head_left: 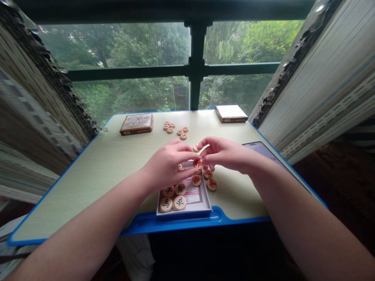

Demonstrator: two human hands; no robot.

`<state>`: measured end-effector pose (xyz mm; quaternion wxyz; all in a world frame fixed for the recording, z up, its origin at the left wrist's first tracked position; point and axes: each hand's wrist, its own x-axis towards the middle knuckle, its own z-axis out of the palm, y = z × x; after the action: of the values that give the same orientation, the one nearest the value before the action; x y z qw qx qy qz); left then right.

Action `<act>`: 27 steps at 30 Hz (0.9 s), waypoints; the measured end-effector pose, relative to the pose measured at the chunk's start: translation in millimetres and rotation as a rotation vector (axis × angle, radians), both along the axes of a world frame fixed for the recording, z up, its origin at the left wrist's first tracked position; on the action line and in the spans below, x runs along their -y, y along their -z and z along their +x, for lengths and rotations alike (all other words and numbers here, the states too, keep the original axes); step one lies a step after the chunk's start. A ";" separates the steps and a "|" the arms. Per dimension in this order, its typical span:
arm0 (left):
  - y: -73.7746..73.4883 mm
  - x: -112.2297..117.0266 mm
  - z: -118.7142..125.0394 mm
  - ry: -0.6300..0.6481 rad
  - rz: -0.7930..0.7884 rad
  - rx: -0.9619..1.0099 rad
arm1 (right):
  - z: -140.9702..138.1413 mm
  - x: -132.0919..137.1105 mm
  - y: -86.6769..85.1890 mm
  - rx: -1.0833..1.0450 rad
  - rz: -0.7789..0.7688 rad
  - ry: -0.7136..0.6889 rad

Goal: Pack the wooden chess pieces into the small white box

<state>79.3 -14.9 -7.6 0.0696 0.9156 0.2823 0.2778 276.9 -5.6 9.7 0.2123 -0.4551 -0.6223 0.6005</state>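
A round wooden Chinese chess piece (198,164) with a red character is pinched between my two hands, over the far right part of an open shallow white box tray (205,205). My left hand (170,164) reaches across the tray, thumb and forefinger at the piece's left side. At its right edge, the fingers of my right hand (224,154) are closed on it. Black-character pieces (179,203) lie in the tray's left part. Another red piece (196,180) lies in it on the right. Part of the tray is hidden under my left hand.
Red pieces (211,184) lie on the table right of the tray, one (196,148) beyond my fingers. Several more (170,130) are grouped farther back. Two boxes (136,123) (231,113) stand near the window; a tablet (259,147) lies at right.
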 end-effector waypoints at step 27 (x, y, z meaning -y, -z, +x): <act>-3.3 -0.3 16.2 -0.153 -0.239 -0.210 | 2.9 -0.2 -2.3 0.385 0.352 0.022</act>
<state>95.5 -14.7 -4.4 0.1268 0.9007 0.3877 0.1495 279.8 -5.5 11.9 0.1725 -0.5240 -0.7410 0.3828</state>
